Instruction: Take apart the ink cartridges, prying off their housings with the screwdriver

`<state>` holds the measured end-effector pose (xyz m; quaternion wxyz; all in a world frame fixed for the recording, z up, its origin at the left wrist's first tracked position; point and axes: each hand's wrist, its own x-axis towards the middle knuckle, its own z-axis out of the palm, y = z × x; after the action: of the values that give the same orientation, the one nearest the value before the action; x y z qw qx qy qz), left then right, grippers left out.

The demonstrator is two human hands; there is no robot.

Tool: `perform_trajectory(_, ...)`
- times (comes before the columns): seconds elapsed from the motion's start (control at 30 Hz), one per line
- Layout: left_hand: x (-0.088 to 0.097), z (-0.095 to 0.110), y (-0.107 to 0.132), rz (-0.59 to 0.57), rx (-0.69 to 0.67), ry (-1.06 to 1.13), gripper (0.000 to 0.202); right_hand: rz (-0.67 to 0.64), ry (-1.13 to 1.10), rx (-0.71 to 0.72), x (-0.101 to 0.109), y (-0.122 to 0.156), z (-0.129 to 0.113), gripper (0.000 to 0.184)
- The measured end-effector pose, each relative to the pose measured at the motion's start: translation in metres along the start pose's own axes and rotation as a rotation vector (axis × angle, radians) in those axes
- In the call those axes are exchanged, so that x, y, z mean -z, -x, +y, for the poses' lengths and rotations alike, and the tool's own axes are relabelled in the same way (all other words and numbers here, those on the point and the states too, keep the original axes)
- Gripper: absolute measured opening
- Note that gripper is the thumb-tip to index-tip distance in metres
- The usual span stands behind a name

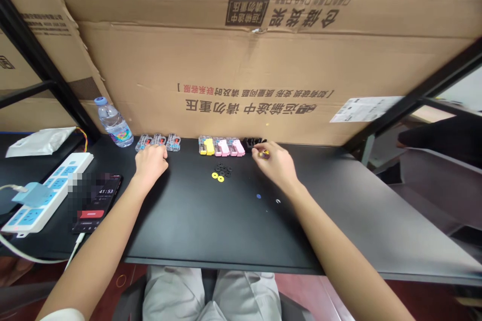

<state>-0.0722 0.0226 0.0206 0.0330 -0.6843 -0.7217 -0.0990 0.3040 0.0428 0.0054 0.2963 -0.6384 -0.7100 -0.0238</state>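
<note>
Two bare hands reach across a black desk (233, 225) towards a row of small plastic parts set against a cardboard wall.

The left hand (150, 161) rests curled beside three clear parts (158, 142); I cannot tell whether its fingers hold anything. The right hand (274, 163) pinches a small yellow piece (264, 153) in narrowed fingers, just beside the black parts (253, 142) at the end of the yellow and pink parts (222, 147). Loose black and yellow washers (221, 172) lie between the hands; a sleeve or wrist sweeping back could scatter them off the desk. A phone (97, 201) at left reads 41:53. The cardboard (263, 60) carries upside-down Chinese printing in black and red. A water bottle (113, 123) and power strip (45, 193) sit left.
</note>
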Motion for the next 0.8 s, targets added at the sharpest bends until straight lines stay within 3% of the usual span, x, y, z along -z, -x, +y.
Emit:
perform_trajectory(0.17, -0.007, -0.018, -0.005, 0.124, -0.052, 0.032, 0.037, -0.225, -0.209, 0.334, -0.018, 0.025, -0.036, 0.027)
perform_trajectory(0.27, -0.012, -0.007, -0.003, 0.191, -0.223, 0.059, 0.047, -0.311, -0.270, 0.495, -0.027, 0.037, -0.049, 0.030)
perform_trajectory(0.33, -0.018, 0.009, 0.000, 0.166, -0.370, 0.110, 0.053, -0.348, -0.277, 0.552, -0.029, 0.040, -0.053, 0.035)
perform_trajectory(0.47, -0.037, 0.041, 0.005, 0.081, -0.646, 0.237, 0.064, -0.396, -0.288, 0.608, -0.030, 0.042, -0.054, 0.043)
perform_trajectory(0.63, -0.054, 0.051, 0.002, 0.055, -0.686, 0.276, 0.063, -0.420, -0.290, 0.609, -0.033, 0.041, -0.051, 0.045)
perform_trajectory(0.8, -0.040, 0.044, 0.006, 0.092, -0.686, 0.319, 0.043, -0.406, -0.271, 0.579, -0.033, 0.039, -0.049, 0.042)
